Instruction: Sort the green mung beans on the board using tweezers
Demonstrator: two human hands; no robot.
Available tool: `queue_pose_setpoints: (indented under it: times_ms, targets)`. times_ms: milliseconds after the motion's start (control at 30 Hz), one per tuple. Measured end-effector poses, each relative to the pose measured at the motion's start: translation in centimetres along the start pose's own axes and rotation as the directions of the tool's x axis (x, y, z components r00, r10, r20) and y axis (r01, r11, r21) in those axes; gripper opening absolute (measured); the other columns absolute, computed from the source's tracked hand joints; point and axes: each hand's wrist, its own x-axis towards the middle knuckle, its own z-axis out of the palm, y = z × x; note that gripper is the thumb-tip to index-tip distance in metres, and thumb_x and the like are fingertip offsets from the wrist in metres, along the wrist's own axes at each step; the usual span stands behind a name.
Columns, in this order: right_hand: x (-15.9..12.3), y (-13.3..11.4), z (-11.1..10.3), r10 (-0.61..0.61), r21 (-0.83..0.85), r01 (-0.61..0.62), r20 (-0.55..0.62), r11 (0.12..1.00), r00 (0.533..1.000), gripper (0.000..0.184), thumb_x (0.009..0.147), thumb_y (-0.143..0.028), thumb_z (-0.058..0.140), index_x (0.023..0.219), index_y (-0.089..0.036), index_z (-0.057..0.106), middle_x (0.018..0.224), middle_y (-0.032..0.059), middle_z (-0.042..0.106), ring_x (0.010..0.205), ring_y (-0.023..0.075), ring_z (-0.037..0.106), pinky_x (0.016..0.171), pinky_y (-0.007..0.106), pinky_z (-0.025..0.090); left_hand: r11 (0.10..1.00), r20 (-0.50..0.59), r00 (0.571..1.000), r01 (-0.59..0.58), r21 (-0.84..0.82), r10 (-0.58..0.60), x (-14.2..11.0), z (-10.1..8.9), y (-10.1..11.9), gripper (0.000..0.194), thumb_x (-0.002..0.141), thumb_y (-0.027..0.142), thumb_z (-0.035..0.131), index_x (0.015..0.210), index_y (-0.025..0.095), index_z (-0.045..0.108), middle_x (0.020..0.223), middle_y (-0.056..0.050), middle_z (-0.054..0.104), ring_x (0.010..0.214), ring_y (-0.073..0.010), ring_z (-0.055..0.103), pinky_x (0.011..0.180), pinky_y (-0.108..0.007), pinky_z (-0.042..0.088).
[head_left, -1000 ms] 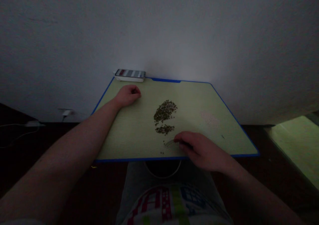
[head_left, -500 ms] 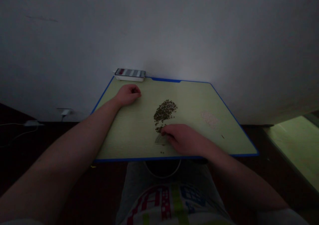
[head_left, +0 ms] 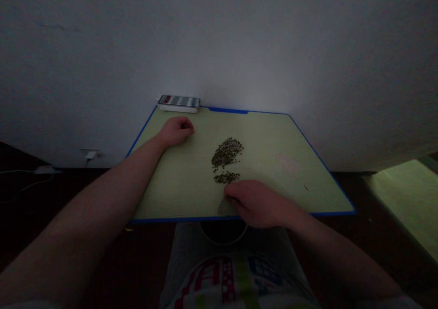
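My right hand [head_left: 255, 203] is closed in a pinch near the front edge of the table. Out of its fingers sticks a thin, see-through piece with a curved edge [head_left: 224, 207], perhaps a protractor; the fingers cover part of it. Just beyond lies a small cluster of dark grains [head_left: 226, 177], and farther back a larger pile of dark grains mixed with pale ones [head_left: 227, 151]. My left hand [head_left: 177, 130] rests on the tabletop [head_left: 178, 176] at the far left, fingers curled in, with nothing seen in it.
Pale grains [head_left: 288, 163] are spread thinly at the right, with a small dark sliver [head_left: 306, 188] nearby. A phone [head_left: 179, 100] lies on a white box at the back left against the wall. Below the front edge, a dark round container [head_left: 223, 233] sits between my legs.
My right hand has moved toward the front edge with the clear piece. The small cluster now shows whole, and the few loose grains near the edge are out of sight. My left hand stays put.
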Motion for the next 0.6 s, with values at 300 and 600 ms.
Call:
queue_pose_setpoints:
  times_ms: [300,600]
  targets:
    - [-2.2,0.7,0.3,0.071,0.071,-0.069,-0.026,0.995,0.997,0.011,0.084,-0.013,0.045,0.083,-0.02,0.055,0.08,0.0045,0.064,0.074,0.0177,0.057,0.064,0.028,0.034,1.0,0.013,1.0,0.007,-0.008,-0.007,0.0,-0.1,0.1,0.018,0.062,0.031,0.061,0.072,0.017,0.063,0.063,0.0,0.057,0.063,-0.014,0.049,0.06,-0.027,0.038]
    - [-2.0,3.2,0.8,0.319,0.05,-0.315,-0.194,0.948,0.928,0.02,0.088,-0.015,0.041,0.099,-0.016,0.058,0.091,0.0099,0.066,0.081,0.0208,0.059,0.071,0.03,0.038,1.0,0.007,1.0,-0.017,-0.002,0.017,0.2,0.0,-0.6,0.019,0.064,0.033,0.061,0.073,0.017,0.064,0.065,0.0,0.057,0.06,-0.0122,0.048,0.059,-0.027,0.038]
